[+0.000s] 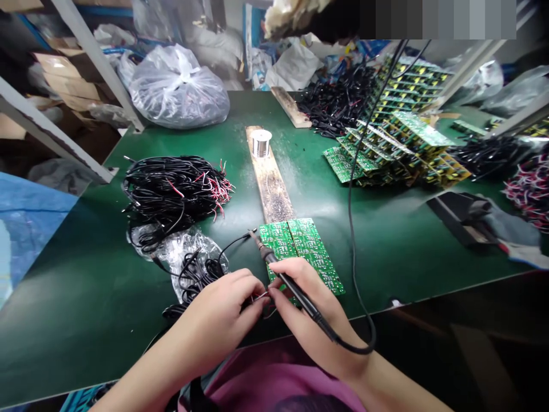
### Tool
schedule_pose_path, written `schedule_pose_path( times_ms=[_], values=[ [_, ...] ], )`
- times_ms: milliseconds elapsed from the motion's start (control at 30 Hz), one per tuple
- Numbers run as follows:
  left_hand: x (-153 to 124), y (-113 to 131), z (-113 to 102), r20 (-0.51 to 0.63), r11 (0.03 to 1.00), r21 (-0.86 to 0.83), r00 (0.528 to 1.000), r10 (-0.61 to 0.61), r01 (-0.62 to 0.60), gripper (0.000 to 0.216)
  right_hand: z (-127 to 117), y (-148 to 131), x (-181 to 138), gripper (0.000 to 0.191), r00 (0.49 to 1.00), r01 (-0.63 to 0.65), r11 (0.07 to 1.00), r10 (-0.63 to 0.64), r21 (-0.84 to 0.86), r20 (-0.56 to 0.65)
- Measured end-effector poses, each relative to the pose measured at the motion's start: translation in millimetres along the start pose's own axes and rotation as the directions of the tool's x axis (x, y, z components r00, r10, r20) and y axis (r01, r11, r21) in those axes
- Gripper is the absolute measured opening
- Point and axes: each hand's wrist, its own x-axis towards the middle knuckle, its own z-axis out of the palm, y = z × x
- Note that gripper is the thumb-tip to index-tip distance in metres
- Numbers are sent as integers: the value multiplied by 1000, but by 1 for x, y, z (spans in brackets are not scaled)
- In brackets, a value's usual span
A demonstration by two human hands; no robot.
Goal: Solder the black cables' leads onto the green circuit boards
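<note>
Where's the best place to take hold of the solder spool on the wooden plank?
Probably its round rim, coming from above with fingers and thumb on opposite sides. The solder spool appears to sit on one flat end on the wooden plank, so the plank blocks it from below while its curved sides stay free.

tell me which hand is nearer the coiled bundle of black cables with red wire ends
Left: the left hand is below the black cable bundle, to its right; the right hand is farther right.
</note>
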Motion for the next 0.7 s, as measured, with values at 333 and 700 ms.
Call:
schedule_pose_path(
  times_ms=[333, 700],
  values=[
    [4, -11, -23, -72, 986, -96, 987, -145, 138, 29, 0, -1, -1, 36, 996, -94, 996, 94, 4, -9],
    [-13, -15, 13, -97, 950, 291, 984, 147, -113, 43, 4, -2, 2, 36, 990, -132, 990, 135, 58, -49]
  ],
)
